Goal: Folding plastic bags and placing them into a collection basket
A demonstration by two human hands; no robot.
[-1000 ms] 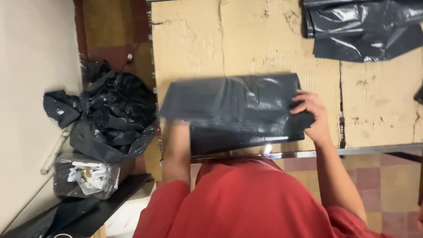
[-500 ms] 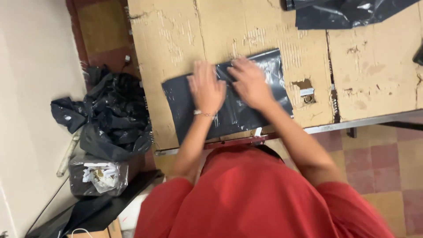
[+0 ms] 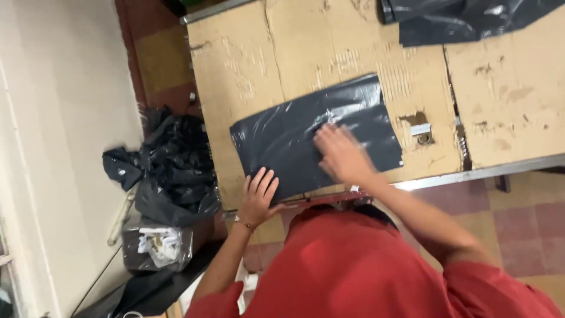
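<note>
Black flat plastic bag point(image 3: 306, 138) on cardboard surface point(image 3: 247, 65): we pin with left hand point(image 3: 258, 197), fingers spread; right hand point(image 3: 340, 154) flat, smoothing outward.

Glossy, crinkled black plastic bag point(image 3: 315, 138) lies on a counter point(image 3: 235, 70) topped with rough, matt, torn brown cardboard, edged in metal.

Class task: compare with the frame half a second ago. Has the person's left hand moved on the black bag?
Yes. The left hand slid from the middle of the black bag to its near-left corner, by the table edge.

dark plastic bag point(image 3: 306, 138), flat on cardboard-topped table point(image 3: 235, 65)
</note>
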